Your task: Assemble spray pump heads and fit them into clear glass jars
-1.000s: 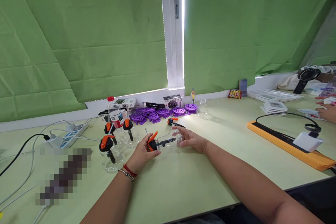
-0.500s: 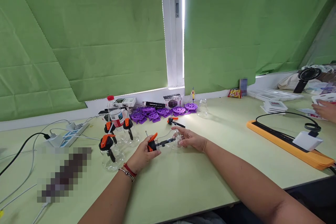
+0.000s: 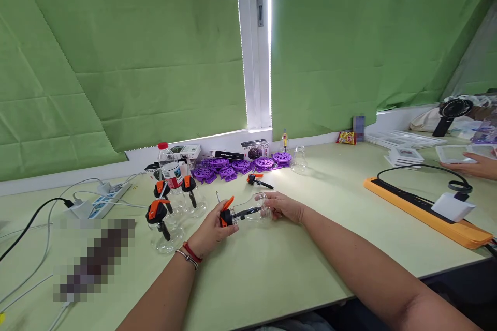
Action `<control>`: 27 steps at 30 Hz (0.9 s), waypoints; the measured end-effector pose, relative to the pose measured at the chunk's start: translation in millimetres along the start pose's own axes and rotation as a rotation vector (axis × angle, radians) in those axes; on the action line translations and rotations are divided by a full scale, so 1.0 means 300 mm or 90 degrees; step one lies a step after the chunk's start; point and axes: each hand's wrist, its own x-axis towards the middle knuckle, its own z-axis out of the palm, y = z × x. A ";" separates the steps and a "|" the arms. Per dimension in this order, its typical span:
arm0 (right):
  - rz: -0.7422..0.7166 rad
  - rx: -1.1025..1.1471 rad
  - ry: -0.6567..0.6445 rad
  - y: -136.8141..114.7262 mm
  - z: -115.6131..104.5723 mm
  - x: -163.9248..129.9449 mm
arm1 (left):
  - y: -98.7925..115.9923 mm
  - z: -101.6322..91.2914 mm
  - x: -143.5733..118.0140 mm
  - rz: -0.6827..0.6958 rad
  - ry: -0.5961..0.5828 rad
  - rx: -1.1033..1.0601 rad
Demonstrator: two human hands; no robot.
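I hold a clear plastic flask (image 3: 250,210) on its side just above the pale green table (image 3: 272,264). My left hand (image 3: 210,230) grips its orange-and-black cap (image 3: 225,215) at the neck end. My right hand (image 3: 285,207) cups the flask's round bottom. Three like flasks with orange-and-black caps (image 3: 163,225) stand upright to the left of my left hand. A loose orange-and-black cap (image 3: 257,181) lies behind the held flask.
Purple round parts (image 3: 240,166) and a water bottle (image 3: 171,173) sit near the window sill, with a bare clear flask (image 3: 298,160). A power strip and cables (image 3: 97,201) lie at left. An orange tray (image 3: 427,212) is at right; another person's hand (image 3: 471,166) works far right.
The view has shifted a little. I have turned the flask slightly between my hands. The other person's hand at far right has moved to a white tray.
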 end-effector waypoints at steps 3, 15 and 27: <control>0.002 -0.025 0.011 0.010 0.002 0.008 | 0.004 0.000 -0.001 -0.006 0.000 0.002; -0.122 0.031 -0.027 -0.013 -0.017 -0.020 | 0.051 0.003 -0.009 -0.072 0.037 -0.005; -0.066 0.050 -0.021 0.005 -0.015 -0.004 | 0.046 0.006 -0.013 -0.059 0.025 -0.006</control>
